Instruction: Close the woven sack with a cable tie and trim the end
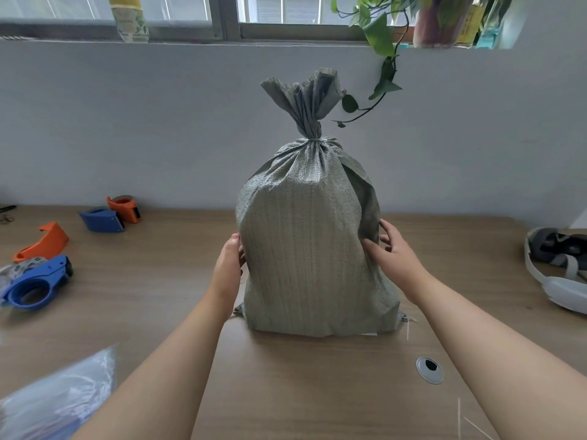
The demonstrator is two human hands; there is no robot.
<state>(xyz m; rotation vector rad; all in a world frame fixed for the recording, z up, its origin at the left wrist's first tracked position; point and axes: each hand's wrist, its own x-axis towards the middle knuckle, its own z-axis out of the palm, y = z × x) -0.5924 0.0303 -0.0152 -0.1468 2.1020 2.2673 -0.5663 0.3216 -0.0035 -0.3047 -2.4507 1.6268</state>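
Observation:
A grey-green woven sack stands upright on the wooden table, its neck gathered and cinched by a thin pale cable tie, with the mouth fanning out above. My left hand lies flat against the sack's left side. My right hand presses the right side, fingers spread on the fabric. Thin white cut tie pieces lie on the table at the lower right, and another thin strip lies by the sack's right corner. No cutting tool shows in either hand.
Blue and orange tape dispensers lie on the left, with an orange part. A clear plastic bag is at the lower left. A headset rests at the right edge. A cable grommet sits in the tabletop. A trailing plant hangs behind the sack.

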